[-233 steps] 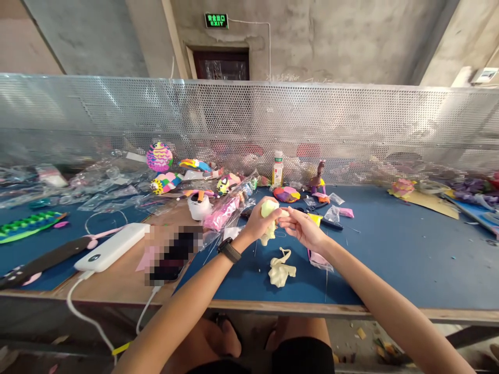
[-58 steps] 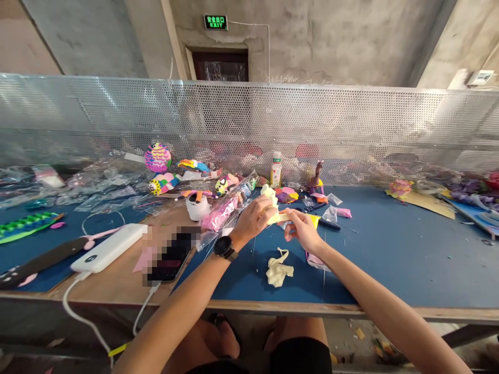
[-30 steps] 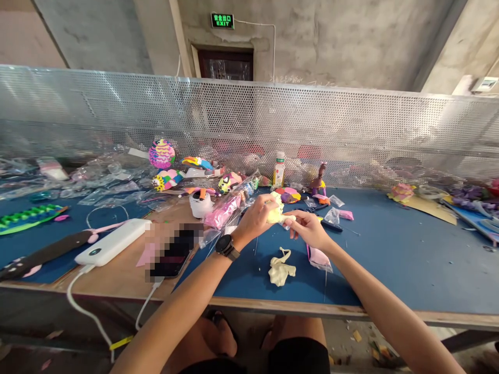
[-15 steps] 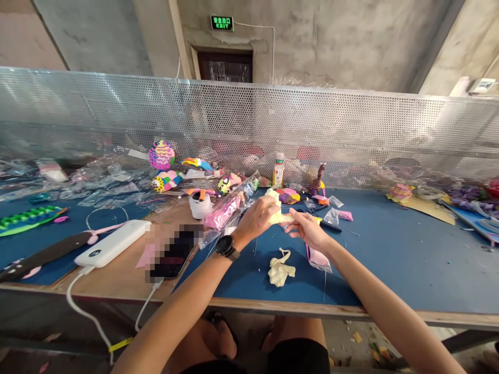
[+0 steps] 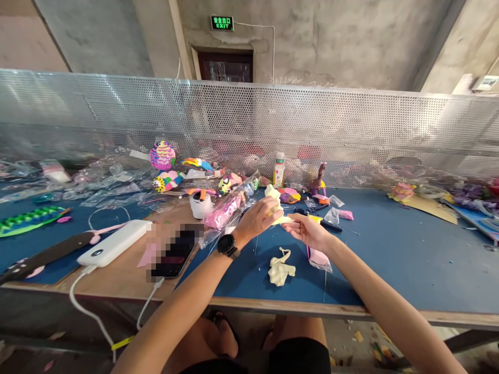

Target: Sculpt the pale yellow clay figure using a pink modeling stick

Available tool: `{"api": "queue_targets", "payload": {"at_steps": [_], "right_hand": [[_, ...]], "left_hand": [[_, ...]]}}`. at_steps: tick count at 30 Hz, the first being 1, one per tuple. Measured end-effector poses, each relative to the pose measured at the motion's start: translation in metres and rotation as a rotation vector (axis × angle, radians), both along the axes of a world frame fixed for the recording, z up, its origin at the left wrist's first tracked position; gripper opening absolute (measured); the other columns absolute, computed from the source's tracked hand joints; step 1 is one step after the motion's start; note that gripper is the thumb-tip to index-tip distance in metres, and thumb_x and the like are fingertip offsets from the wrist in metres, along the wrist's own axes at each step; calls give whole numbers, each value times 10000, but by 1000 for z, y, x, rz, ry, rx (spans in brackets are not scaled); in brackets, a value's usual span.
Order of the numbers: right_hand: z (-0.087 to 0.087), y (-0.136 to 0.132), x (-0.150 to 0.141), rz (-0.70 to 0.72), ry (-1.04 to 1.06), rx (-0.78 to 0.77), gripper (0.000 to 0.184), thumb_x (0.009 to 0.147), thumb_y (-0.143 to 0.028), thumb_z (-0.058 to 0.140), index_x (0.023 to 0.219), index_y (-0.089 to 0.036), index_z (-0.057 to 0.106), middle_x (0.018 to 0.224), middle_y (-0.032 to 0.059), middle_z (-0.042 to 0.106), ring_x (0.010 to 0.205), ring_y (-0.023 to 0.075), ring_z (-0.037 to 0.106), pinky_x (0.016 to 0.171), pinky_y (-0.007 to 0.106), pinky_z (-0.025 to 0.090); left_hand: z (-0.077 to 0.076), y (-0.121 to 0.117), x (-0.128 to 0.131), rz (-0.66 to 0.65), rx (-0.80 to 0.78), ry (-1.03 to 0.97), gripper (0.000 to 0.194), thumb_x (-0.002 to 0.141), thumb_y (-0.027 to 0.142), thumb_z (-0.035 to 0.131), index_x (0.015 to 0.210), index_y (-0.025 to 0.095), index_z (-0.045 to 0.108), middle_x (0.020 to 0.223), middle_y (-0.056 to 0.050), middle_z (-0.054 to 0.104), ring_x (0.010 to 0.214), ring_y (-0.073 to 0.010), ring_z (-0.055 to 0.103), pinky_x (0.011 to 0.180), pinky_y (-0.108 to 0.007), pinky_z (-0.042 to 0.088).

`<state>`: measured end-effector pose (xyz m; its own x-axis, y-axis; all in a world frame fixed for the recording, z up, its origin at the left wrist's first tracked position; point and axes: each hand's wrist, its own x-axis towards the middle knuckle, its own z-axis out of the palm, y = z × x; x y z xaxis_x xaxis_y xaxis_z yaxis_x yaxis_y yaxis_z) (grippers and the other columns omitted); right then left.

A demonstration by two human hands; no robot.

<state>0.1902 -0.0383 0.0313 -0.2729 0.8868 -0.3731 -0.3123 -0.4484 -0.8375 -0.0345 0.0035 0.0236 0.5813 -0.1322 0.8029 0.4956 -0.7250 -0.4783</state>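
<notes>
Both hands are on one pale yellow lump of modelling clay (image 5: pixel 272 192), held above the blue table top. My left hand (image 5: pixel 259 218), with a dark watch on the wrist, wraps its fingers round the body of the lump and hides part of it. A thin tongue of the clay reaches right, where my right hand (image 5: pixel 306 228) pinches its end between thumb and fingers. Below the hands lies a separate piece of cream clay (image 5: pixel 281 272) with a thin curled strand at its top. To its right rests a small pink packet (image 5: pixel 318 258) in clear plastic.
A phone (image 5: pixel 177 254) and a white power bank (image 5: pixel 113 243) with cables lie on a brown board at left. Behind the hands stand a bottle (image 5: pixel 279 171), clay animals such as a round striped fish (image 5: pixel 162 155), and plastic bags. A perforated metal screen (image 5: pixel 351 135) runs along the back.
My right hand has shifted slightly, its fingers now curled closer round the end of the clay tongue. My left hand's fingers have moved a little over the lump. The loose cream piece stays put.
</notes>
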Motion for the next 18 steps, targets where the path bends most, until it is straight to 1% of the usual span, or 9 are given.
{"api": "queue_targets", "payload": {"at_steps": [5,7,8,10,12,15,18], "right_hand": [[1,-1,-1,46,2,-27,296,1048,-332,633,909,-115,778,810,117,833,608,134,779,560,158,645],[1,-2,-2,39,-25,-31,264,1042,-292,642,901,-115,777,808,116,832,603,127,774,560,152,641],[0,-2,-2,23,-43,-10,240,1037,-269,650,903,-117,779,800,111,830,605,123,772,562,147,639],[-1,-3,-3,-10,-73,97,198,1021,-275,686,938,-129,792,813,104,832,633,124,779,565,147,637],[-2,-4,-3,-34,-88,267,197,985,-343,751,993,-153,805,881,101,842,700,137,798,565,151,632],[-4,-8,-3,-23,-105,481,309,899,-461,837,1054,-193,817,1025,99,848,831,170,821,572,167,629],[-5,-10,-4,-22,-164,621,439,820,-588,868,1056,-219,837,1036,89,845,842,196,816,568,208,637]], "left_hand": [[-3,2,-1,-5,-2,16,285,1014,67,587,1253,218,560,1215,-97,647,1229,-231,664,1030,-426,626],[-5,3,-1,-17,-22,21,301,1014,67,580,1266,231,559,1240,-94,643,1242,-230,661,1047,-435,616],[-7,4,-1,-26,-34,19,308,1014,69,579,1272,237,558,1250,-92,640,1250,-230,658,1053,-436,611],[-9,5,-1,-35,-65,-8,331,1004,63,581,1280,244,552,1251,-90,633,1251,-233,656,1041,-431,612],[-10,5,0,-30,-121,-75,354,986,64,605,1283,245,537,1229,-94,621,1223,-241,663,997,-426,627],[-9,3,1,-35,-255,-234,412,957,130,690,1306,237,498,1222,-110,590,1180,-256,661,955,-434,633],[-7,2,3,-93,-360,-347,514,914,228,791,1321,221,476,1226,-117,570,1163,-258,645,957,-425,616]]}}
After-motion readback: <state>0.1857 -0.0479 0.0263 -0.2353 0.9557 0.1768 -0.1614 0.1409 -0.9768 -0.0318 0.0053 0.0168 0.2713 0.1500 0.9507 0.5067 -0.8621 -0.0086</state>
